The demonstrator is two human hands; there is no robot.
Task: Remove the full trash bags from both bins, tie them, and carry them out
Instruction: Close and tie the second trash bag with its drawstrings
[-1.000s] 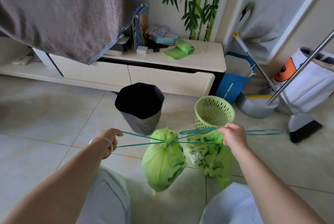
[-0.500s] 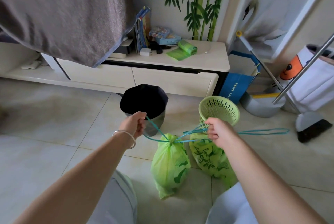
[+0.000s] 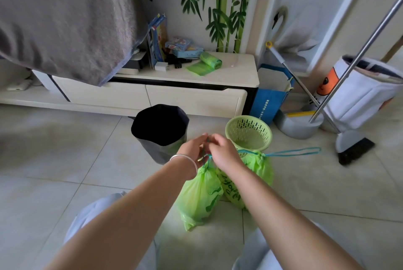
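Both hands closed in since a second ago: then they were spread wide, pulling the teal drawstring taut sideways; half a second ago they were partway in; now they meet above the near bag's neck. Left hand [image 3: 192, 148], silver bangle [image 3: 185, 161] on the wrist, comes in from lower left, fingers curled and pinched on the drawstring [image 3: 206, 155]. Right hand [image 3: 223, 152] comes from lower right, knuckles up, fingers also pinched on the same cord, touching the left hand's fingertips. Forearms converge in a V. Near trash bag [image 3: 199, 195], green, hangs from the cord with its long axis near vertical, cinched neck up, bottom at the floor tile; contact unclear. Second trash bag [image 3: 257, 168] sits just right and behind it, partly hidden by the right forearm, neck up, touching the green basket bin [image 3: 248, 132]; its teal loop [image 3: 292, 152] lies out flat to the right. Black-lined bin [image 3: 160, 128] stands left of the basket, just beyond the hands. Both bins sit in front of the low cabinet [image 3: 196, 99]; broom [image 3: 355, 146] at far right.
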